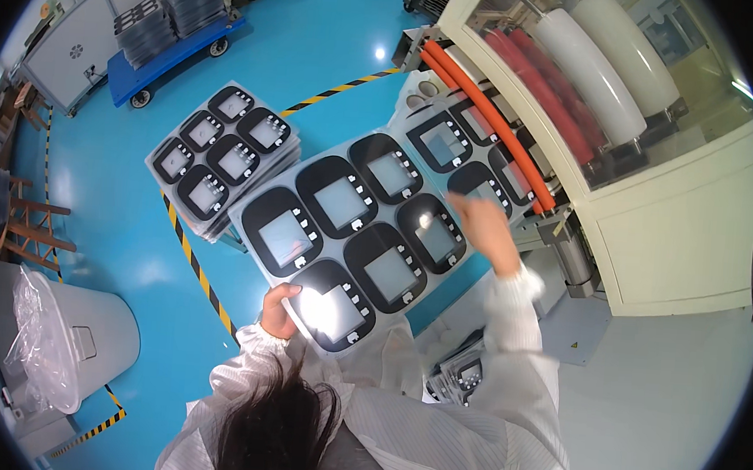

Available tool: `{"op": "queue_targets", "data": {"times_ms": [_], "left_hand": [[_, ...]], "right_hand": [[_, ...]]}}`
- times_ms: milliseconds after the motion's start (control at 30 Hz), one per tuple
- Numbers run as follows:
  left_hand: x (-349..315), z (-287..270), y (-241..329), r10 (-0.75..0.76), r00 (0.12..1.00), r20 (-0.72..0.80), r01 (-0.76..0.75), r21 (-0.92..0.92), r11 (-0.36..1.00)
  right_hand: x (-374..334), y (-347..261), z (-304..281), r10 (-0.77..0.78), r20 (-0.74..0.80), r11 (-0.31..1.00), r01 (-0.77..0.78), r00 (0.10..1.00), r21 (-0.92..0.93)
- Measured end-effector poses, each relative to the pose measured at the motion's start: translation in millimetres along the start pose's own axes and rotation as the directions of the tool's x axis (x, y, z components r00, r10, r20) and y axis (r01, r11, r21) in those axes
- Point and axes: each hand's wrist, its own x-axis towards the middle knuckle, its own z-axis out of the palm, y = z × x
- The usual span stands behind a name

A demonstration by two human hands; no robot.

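A large clear sheet [384, 272] printed with several black rounded panels, each with a pale window, stretches out in front of me. My left hand [279, 310] grips its near left corner, thumb on top. Bright glare covers part of the nearest panel. My right hand [490, 232] is over the sheet's far right side, beside the machine, its fingers smeared by motion; I cannot tell whether it touches anything. Another sheet [442, 142] of the same print lies at the machine's orange-red rollers [489, 121], partly under them.
A stack of printed sheets [216, 158] stands to the left. The cream machine [684, 213] with white rollers fills the right. A blue trolley [175, 59] bears more stacks. A white bin [103, 338] stands at lower left. Yellow-black tape [195, 266] marks the floor.
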Motion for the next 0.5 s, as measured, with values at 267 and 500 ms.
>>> {"op": "queue_targets", "data": {"times_ms": [267,500], "left_hand": [[9.6,-24.5,38.1,0.011,0.987,-0.162,-0.003,0.05,0.999],[63.2,-36.6,143.8,0.419,0.905,-0.078,-0.397,0.203,0.895]], "right_hand": [[-156.5,10.2,-71.7,0.353,0.489,0.729,-0.562,0.797,0.391],[-173.6,20.5,-19.4,0.403,0.301,0.411,-0.465,0.864,0.784]]}}
